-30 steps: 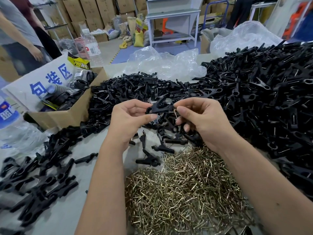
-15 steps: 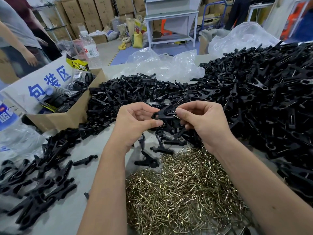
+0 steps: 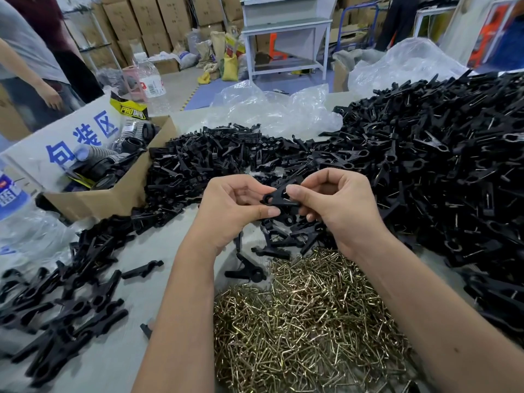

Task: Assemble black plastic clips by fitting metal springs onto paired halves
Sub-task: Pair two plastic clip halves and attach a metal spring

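Both hands meet in the air over the middle of the bench, and each grip is clamped on the same black clip (image 3: 279,195). The left hand (image 3: 235,207) pinches one end between thumb and fingers. The right hand (image 3: 337,202) pinches the other end, thumb on top. Held this way, the two halves likely stay lined up so a spring can go on. I cannot tell if a spring is on it yet.

Just under the hands lie a few loose clip halves (image 3: 246,269), close enough to grab fast. Nearer the front edge sits a heap of shiny metal springs (image 3: 306,321), right below the wrists, so a hand only has to drop down for one.

Along the right edge rises a big pile of black clips (image 3: 439,171) with bits of metal showing, so these look finished. More black pieces (image 3: 71,302) lie by the left edge. A cardboard box (image 3: 119,191) stands at the far left corner, with clear plastic bags (image 3: 272,109) at the far edge.
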### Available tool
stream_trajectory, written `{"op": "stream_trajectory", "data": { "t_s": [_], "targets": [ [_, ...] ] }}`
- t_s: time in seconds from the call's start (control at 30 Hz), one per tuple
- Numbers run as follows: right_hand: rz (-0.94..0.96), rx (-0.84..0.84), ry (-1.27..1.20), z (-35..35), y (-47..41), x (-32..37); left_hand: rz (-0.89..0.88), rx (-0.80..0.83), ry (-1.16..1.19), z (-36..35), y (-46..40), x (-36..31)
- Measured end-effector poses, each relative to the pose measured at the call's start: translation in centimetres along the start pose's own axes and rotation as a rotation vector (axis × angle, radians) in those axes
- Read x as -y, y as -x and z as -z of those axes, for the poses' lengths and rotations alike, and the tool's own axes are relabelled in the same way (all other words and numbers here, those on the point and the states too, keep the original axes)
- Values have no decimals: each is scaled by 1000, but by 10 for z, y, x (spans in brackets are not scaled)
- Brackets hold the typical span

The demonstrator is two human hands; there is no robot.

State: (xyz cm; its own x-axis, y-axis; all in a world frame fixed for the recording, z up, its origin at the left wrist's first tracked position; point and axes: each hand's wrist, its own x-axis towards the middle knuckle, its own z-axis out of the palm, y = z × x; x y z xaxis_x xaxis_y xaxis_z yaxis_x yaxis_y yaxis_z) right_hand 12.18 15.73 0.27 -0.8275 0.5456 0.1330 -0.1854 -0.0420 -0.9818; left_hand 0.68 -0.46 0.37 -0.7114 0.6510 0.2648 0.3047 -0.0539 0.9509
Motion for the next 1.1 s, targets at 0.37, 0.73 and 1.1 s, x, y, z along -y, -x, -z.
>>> {"op": "stream_trajectory", "data": {
  "t_s": [0.37,0.73,1.1],
  "targets": [
    [-423,359,-336,5,1,3,17,16,67,-1,0,1],
    [-554,624,-670,11,-4,0,14,49,32,-1,-1,-1],
    [-615,532,-734,11,-4,3,-22,15,-70,-5,-3,-2]
  ]
}}
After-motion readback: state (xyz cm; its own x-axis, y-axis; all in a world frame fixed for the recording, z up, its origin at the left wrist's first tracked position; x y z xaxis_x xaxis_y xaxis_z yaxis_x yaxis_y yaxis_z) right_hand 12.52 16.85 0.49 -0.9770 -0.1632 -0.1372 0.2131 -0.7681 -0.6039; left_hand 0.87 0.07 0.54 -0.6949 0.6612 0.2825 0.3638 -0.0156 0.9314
